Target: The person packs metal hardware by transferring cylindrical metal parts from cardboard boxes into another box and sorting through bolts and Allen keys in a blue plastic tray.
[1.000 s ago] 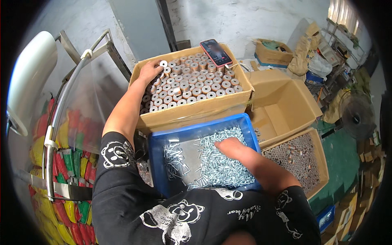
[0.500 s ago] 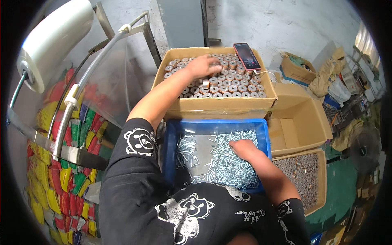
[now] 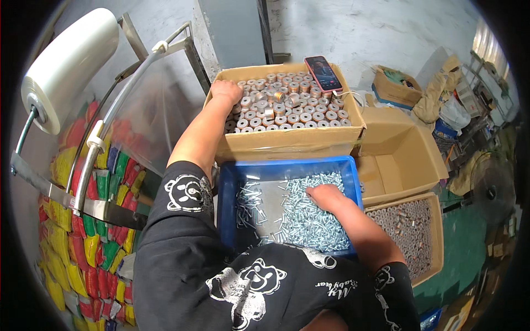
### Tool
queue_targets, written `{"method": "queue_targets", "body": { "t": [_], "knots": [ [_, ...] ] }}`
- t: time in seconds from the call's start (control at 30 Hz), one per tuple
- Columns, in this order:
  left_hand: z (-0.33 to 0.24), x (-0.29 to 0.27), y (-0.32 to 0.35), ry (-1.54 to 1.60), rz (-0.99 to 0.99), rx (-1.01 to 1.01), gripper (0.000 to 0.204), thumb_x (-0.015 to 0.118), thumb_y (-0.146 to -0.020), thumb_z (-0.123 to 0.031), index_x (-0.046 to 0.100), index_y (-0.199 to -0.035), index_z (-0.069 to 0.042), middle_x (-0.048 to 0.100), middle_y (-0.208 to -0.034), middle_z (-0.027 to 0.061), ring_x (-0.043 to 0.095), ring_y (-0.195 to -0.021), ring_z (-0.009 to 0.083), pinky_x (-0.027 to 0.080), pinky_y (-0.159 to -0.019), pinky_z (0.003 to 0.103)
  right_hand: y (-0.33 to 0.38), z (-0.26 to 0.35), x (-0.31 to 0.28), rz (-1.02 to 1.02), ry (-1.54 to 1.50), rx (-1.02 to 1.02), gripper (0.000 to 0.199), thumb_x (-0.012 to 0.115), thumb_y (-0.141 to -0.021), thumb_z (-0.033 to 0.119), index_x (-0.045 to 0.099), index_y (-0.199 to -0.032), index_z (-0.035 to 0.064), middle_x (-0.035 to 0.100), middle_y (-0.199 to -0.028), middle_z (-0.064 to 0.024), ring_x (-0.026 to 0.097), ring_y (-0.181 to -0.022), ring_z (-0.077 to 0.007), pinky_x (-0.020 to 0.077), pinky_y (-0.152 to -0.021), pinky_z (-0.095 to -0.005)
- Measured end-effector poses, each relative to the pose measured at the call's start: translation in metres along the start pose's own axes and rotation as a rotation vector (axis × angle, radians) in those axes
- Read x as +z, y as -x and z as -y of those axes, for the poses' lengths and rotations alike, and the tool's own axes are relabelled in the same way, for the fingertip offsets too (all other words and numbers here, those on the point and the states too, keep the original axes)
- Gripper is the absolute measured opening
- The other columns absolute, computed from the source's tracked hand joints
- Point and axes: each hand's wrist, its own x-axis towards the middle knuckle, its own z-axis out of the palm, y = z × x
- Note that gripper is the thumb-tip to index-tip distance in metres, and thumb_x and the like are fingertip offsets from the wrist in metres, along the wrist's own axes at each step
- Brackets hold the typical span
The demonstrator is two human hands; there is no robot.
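Note:
A cardboard box (image 3: 287,141) holds rows of copper-wound metal coils (image 3: 305,117), with a few tipped over on top near the middle. At the box's far left edge, my left hand (image 3: 226,90) is closed with its fingers curled over; what they grip is hidden. In front of the box sits a blue plastic tray (image 3: 221,193) of small silver screws (image 3: 309,220). My right hand (image 3: 327,197) rests on the larger pile at the tray's right, its fingers bent and closed among the screws. Whether it pinches any cannot be made out.
A phone (image 3: 323,74) with a white cable leans on the box's far right corner. To the right stand an open cardboard box (image 3: 386,176) and another box (image 3: 436,243) of coils. A film roll (image 3: 72,69) on a metal frame and colourful packets (image 3: 91,237) are at the left.
My left hand has moved from the middle of the coils to the box's left edge, exposing tipped coils. My right hand stays on the screws. The whole view has shifted slightly.

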Motion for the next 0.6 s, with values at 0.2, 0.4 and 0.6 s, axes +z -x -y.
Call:
{"method": "queue_targets", "body": {
  "t": [0.2,0.4,0.6],
  "knots": [
    [0.000,-0.013,0.016,0.095,0.180,-0.001,0.058,0.031,-0.100,-0.050,0.059,-0.128,-0.007,0.061,-0.130,0.0135,0.059,-0.120,0.0271,0.044,-0.102,0.042,0.002,0.017,-0.028,0.120,0.006,0.024,0.022,0.044,-0.092,0.014,0.063,-0.103,0.0076,0.068,-0.093,-0.0220,0.066,-0.090,-0.0411,0.0531,-0.078,-0.0497],
    [-0.017,-0.034,0.028,0.070,0.124,0.085,0.053,0.037,-0.098,-0.047,0.057,-0.130,-0.009,0.061,-0.129,0.0140,0.059,-0.120,0.0256,0.049,-0.095,0.042,0.002,0.017,-0.026,0.136,0.024,0.045,0.023,0.044,-0.092,0.013,0.063,-0.105,0.0077,0.068,-0.095,-0.0219,0.067,-0.092,-0.0394,0.0532,-0.079,-0.0502],
    [-0.027,-0.029,0.042,0.107,-0.136,0.293,0.045,0.042,-0.097,-0.045,0.057,-0.124,-0.011,0.060,-0.116,0.0200,0.064,-0.101,0.0362,0.053,-0.086,0.047,0.002,0.020,-0.028,0.159,0.053,0.023,0.025,0.043,-0.095,0.014,0.063,-0.109,0.0084,0.068,-0.098,-0.0212,0.067,-0.094,-0.0387,0.0537,-0.079,-0.0493]
  ]
}}
